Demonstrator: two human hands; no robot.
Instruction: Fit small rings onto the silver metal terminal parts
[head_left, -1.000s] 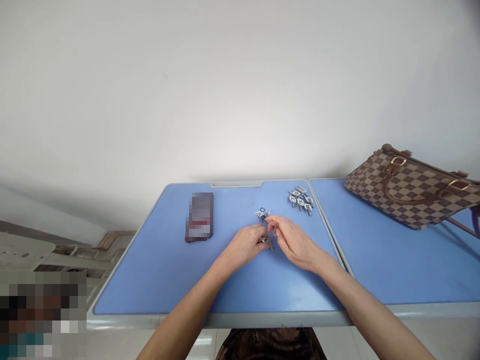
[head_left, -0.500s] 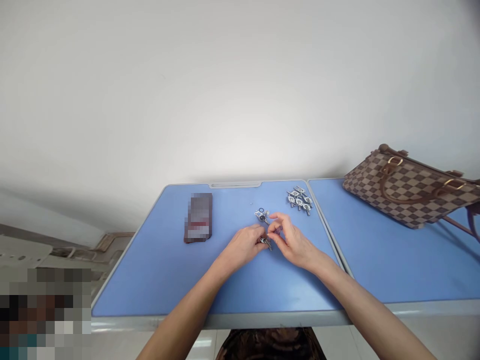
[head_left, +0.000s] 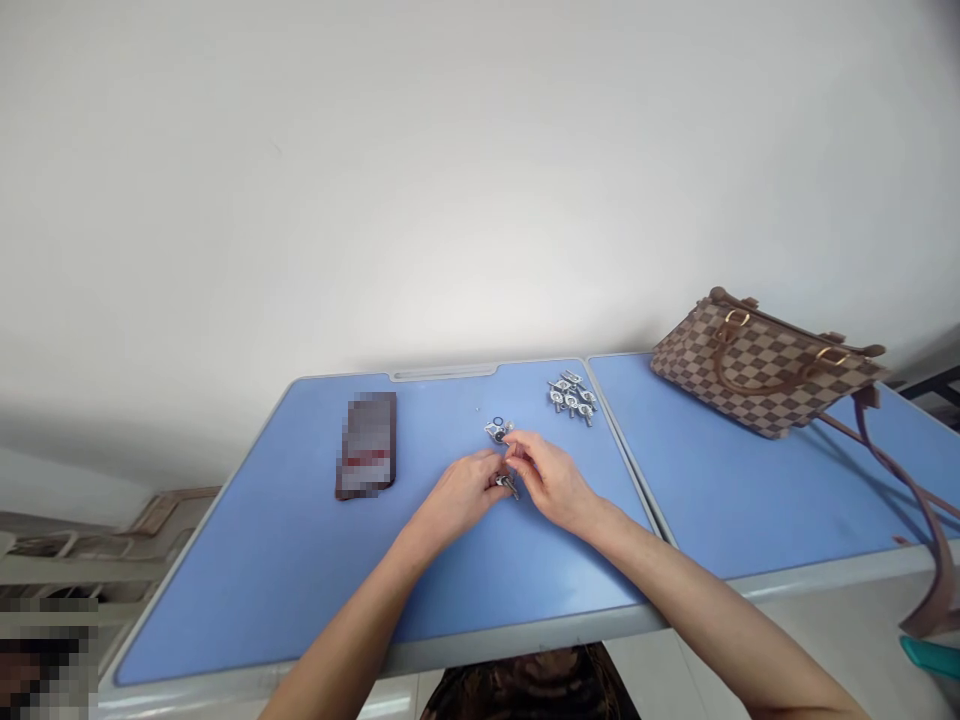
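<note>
My left hand (head_left: 469, 490) is closed around a small silver metal fitting (head_left: 507, 486), whose bolt-like stems point down to the right. Thumb and fingertips of my right hand (head_left: 551, 480) are pinched together just above it, close to my left fingers. Whatever lies between those right fingertips is too small or hidden to make out. Beyond my fingers, a little pile of loose metal parts (head_left: 496, 430) with a dark ring lies on the blue table (head_left: 300, 590), partly covered by my right hand. Farther back and right rests a cluster of several similar metal fittings (head_left: 571, 398).
A dark phone-shaped object (head_left: 367, 445), blurred out, lies on the left of the table. On the adjoining blue table to the right stands a brown checked handbag (head_left: 757, 370), its strap hanging over the front edge. A pale wall (head_left: 450, 180) rises behind both tables.
The view has shifted, so the table and everything on it sit farther left. My right fingers have gone from spread to more closed over the fitting, which stays in my left hand.
</note>
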